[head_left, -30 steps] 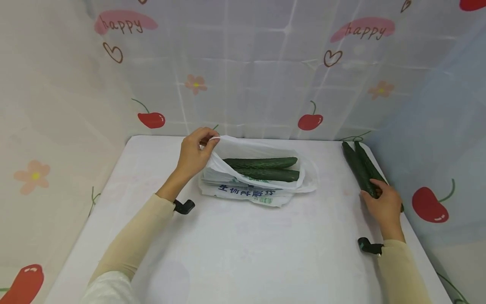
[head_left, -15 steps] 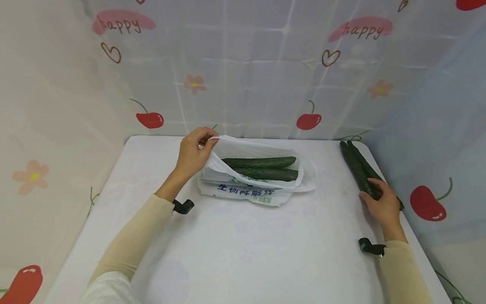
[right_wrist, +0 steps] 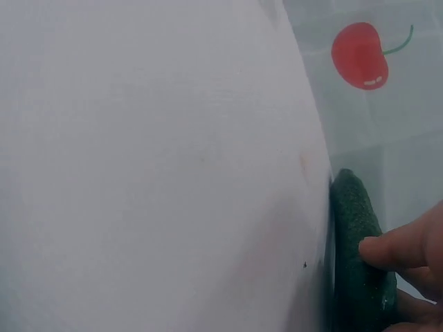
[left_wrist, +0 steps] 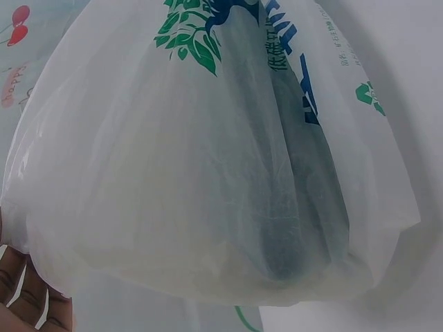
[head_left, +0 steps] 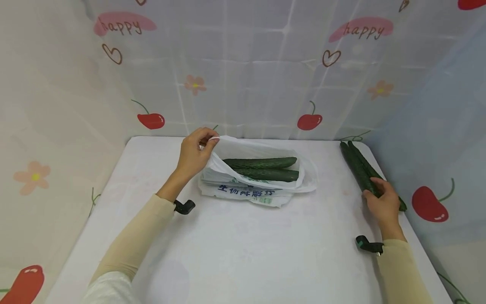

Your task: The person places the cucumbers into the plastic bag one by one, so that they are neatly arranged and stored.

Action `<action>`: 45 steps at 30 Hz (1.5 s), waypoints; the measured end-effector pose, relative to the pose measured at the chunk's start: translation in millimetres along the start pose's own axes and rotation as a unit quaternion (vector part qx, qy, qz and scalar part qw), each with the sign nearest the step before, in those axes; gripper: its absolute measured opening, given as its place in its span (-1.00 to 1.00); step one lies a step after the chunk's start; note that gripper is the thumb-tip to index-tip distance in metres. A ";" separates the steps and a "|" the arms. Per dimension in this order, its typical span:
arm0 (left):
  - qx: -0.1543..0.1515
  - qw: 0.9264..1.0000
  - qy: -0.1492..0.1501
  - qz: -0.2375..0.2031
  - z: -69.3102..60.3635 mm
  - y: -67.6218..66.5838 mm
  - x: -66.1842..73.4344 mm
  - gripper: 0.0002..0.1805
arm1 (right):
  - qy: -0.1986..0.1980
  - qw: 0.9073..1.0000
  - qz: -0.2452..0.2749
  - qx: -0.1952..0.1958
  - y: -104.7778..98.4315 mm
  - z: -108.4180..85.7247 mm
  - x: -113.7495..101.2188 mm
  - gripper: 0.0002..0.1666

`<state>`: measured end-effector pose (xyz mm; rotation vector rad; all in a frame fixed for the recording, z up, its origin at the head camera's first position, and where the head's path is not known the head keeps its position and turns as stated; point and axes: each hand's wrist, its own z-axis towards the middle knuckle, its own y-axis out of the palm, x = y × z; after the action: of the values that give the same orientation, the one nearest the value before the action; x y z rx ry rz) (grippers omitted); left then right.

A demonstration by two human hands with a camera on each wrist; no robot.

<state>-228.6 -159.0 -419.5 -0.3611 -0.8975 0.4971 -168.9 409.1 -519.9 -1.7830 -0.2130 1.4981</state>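
My left hand point(head_left: 195, 151) pinches the rim of a white plastic bag point(head_left: 247, 192) at its left corner. The bag lies on its side with its mouth held up, and two dark green cucumbers point(head_left: 265, 169) lie side by side inside. In the left wrist view, their dark shapes show through the thin plastic point(left_wrist: 152, 173). At the table's right edge, my right hand point(head_left: 384, 202) grips a cucumber point(head_left: 355, 162) near its close end, thumb on the left side. A second cucumber point(head_left: 367, 164) lies against it on the right, partly hidden by the fingers.
A white-covered table point(head_left: 243, 249) carries everything. A printed curtain point(head_left: 250, 76) with cherries and flowers stands close behind the table, and a similar sheet point(head_left: 436, 160) hangs along the right side. Bare tabletop lies between the bag and the right-hand cucumbers.
The far end of the outer right cucumber has shifted left, so the two cucumbers lie closer together. My right hand stays on them; the left hand and bag have barely moved.
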 end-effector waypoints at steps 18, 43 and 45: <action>-0.002 1.000 0.007 0.001 2.3 1.3 1.0 -0.90 | 0.073 0.994 0.076 -0.026 -9.5 -9.0 -4.6 -0.36; -0.003 1.000 0.002 -0.003 -0.5 0.0 -3.0 -0.89 | -0.098 0.955 0.247 -0.129 -34.0 -37.7 -5.2 -0.33; -0.002 1.000 0.002 -0.003 -1.0 0.0 -3.4 -0.89 | -0.112 0.954 0.243 -0.134 -34.5 -39.4 -7.3 -0.34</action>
<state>-229.6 -161.0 -422.3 -0.3617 -0.8957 0.4892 -124.0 410.6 -492.1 -1.9689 -0.0930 2.1119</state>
